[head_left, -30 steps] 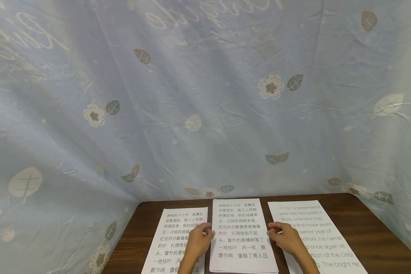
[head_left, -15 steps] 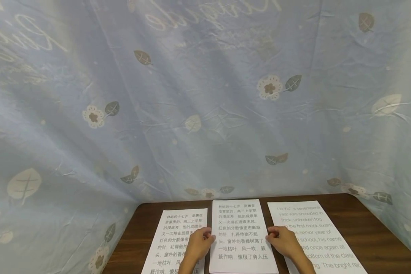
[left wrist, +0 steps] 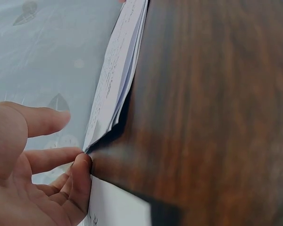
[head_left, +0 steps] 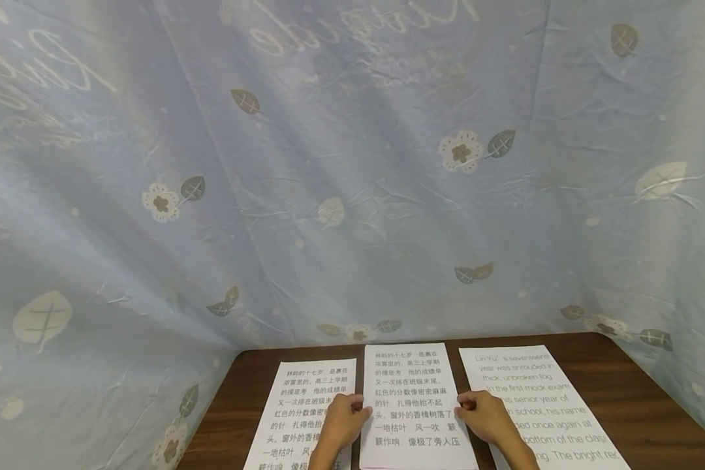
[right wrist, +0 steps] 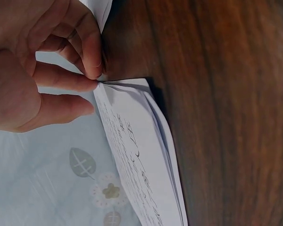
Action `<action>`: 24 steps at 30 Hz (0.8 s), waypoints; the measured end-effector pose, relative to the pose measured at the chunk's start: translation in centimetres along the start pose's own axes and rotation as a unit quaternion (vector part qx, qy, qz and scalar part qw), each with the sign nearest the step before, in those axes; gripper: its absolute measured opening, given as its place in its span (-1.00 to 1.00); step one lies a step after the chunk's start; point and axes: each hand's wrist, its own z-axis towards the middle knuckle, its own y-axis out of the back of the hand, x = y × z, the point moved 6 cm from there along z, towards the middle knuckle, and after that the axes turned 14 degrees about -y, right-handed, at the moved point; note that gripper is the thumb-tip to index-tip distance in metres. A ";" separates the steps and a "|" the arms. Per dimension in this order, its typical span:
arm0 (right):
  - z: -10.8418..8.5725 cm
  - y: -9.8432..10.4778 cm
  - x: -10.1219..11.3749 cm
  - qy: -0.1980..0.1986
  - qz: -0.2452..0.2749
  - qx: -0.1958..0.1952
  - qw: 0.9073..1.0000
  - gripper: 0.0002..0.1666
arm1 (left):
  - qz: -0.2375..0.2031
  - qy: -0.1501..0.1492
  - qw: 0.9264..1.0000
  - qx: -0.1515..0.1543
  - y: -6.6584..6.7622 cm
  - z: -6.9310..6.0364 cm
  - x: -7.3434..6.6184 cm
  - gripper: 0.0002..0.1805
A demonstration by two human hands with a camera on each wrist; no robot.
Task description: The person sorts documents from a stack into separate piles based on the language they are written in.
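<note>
White, mostly, around the wrists: bracketing, from both long sides, a white rectangular stack of paper printed with black Chinese characters [head_left: 411, 405], using a bare left hand [head_left: 342, 421] and a bare right hand [head_left: 486, 418]. Touching the side edges partway along with straight index fingers [left wrist: 56, 158], holding the left thumb visibly apart, apparently grasping nothing (not showing clearly whether the tucked fingers are pressing too). Leaving neither hand nearer: lying rightward of the left fingertips, leftward of the right. Running lengthwise away from the body, between the hands, and showing slight gaps among the sheets at the near short edge. Flanking on the left with a white paper stack bearing Chinese text [head_left: 296, 398], on the right with a white paper stack bearing English text [head_left: 540, 398]. Spreading beneath as a dark brown wood-grained table [head_left: 241, 385]; rising beyond as a pale blue leaf-and-flower-patterned curtain [head_left: 358, 261].
</note>
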 end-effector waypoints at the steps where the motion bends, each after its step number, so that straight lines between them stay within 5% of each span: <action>1: -0.1 0.0 0.0 0.000 0.000 0.001 1.000 -0.59 | -0.001 -0.001 1.000 0.000 0.0 0.0 0.0 -0.55; 24: -0.4 0.1 0.3 0.009 -0.008 -0.016 1.000 -0.54 | 0.025 0.010 1.000 -0.005 -0.2 0.0 0.0 -0.52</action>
